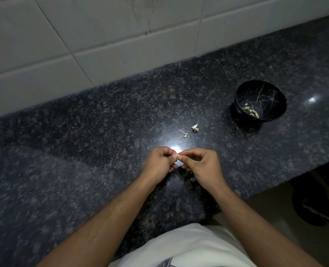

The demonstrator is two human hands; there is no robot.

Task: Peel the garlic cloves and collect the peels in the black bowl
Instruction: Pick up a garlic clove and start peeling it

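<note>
Garlic clove (178, 157) pinched between fingers of left hand (159, 163) and right hand (202, 164).

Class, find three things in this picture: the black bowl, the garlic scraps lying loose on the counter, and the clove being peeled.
black bowl (240, 94): head view, on its left rim.
garlic scraps (195, 128): head view, on the larger pale piece.
clove (178, 156): head view, on the bit showing between both hands' fingertips.
</note>
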